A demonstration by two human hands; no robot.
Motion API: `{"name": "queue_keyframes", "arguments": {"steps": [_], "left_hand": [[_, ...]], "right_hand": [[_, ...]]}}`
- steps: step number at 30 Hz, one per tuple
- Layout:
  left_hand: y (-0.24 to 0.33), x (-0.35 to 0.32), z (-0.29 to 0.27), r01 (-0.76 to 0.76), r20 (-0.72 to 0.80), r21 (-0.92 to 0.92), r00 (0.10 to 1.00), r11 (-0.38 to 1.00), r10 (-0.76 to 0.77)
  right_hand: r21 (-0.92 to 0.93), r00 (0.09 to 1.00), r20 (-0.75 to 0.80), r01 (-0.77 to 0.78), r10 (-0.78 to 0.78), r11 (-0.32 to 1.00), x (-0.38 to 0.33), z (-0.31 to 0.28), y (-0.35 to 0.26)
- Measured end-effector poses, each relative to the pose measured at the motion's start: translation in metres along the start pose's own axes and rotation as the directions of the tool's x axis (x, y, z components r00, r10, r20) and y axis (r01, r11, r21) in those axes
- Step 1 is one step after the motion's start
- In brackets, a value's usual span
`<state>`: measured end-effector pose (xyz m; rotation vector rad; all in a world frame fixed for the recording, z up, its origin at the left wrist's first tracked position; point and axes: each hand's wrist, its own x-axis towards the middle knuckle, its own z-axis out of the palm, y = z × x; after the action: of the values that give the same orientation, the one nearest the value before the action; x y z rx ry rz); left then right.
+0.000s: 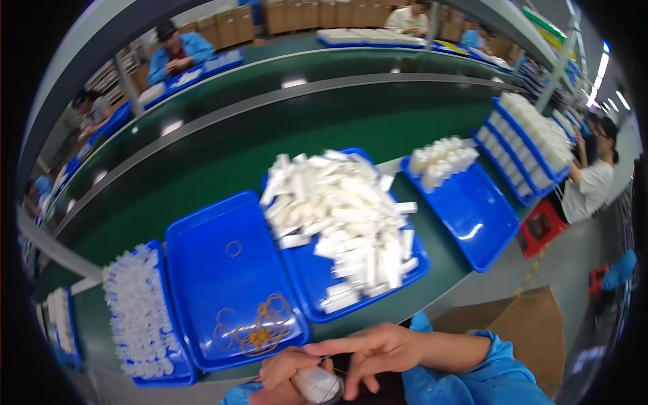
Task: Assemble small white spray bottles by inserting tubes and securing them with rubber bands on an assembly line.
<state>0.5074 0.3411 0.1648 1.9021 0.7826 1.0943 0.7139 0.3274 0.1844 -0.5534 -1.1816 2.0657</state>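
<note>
At the bottom centre of the frame, your left hand [283, 370] curls closed around a white bundle [316, 385]. Your right hand [388, 347], just beside it, has its fingers partly spread (whether they grip the thin strand [337, 369] there, I cannot tell). Rubber bands [262, 332] lie in a blue tray [212, 270], lower left.

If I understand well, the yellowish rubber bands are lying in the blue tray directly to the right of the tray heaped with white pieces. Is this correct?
Not quite: the yellowish rubber bands lie in the blue tray directly to the left of the tray heaped with white pieces, as the head view shows.
</note>
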Motion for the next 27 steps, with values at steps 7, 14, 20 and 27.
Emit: {"name": "queue_keyframes", "arguments": {"steps": [7,14,20,27], "left_hand": [[-0.006,0.006,0.029,-0.06,0.262,0.422,0.963,0.905,-0.058],[-0.007,-0.011,-0.018,-0.423,0.043,0.382,0.896,0.822,0.442],[-0.028,-0.044,-0.127,0.429,-0.381,0.768,0.903,0.475,-0.199],[-0.068,-0.085,-0.182,0.33,-0.3,0.925,0.939,0.19,-0.169]], "right_hand": [[-0.889,0.792,-0.206,0.094,-0.575,0.447,-0.012,0.003,0.02],[-0.866,0.499,-0.49,-0.377,-0.715,0.33,-0.064,-0.066,-0.064],[-0.599,0.229,-0.583,-0.769,-0.779,0.223,-0.097,-0.192,-0.102],[-0.556,0.258,-0.617,-0.811,-0.744,0.18,-0.085,-0.23,-0.083]]}}
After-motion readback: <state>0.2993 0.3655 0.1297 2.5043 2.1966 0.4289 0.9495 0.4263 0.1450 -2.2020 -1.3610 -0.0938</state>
